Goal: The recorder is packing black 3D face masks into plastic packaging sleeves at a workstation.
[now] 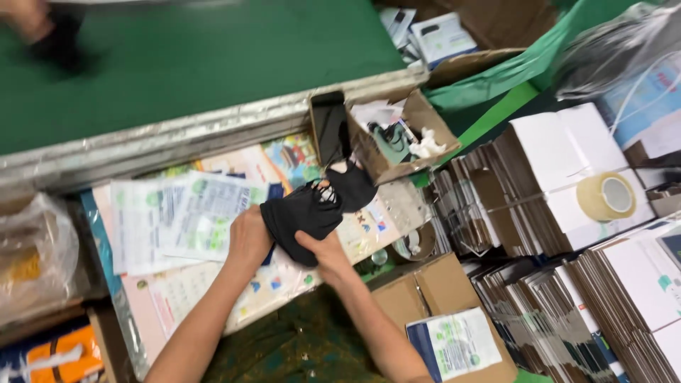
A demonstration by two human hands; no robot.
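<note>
black face masks (pixel 306 213), a small stack with ear loops splayed at the top edge, held up over a printed sheet on the work surface, just below the metal edge of the green belt (pixel 198 57). a second black mask (pixel 351 186) fans out to the upper right, touching the stack.

left hand (pixel 248 237) closed around the stack's left side, fingers hidden behind the fabric. right hand (pixel 328 255) gripping the lower right edge, thumb on top of the masks.

under the hands: printed leaflets (pixel 191 213) and colourful sheets spread flat. small open cardboard box (pixel 408 138) just above right, holding oddments; a dark phone (pixel 330 126) leans against its left wall. brown carton (pixel 440 291) near the right forearm, a printed packet on top. further right, stacks of flat folded boxes (pixel 553 284) and a tape roll (pixel 606 196) on a white box. blurred figure at top left of the belt, too smeared to read.
</note>
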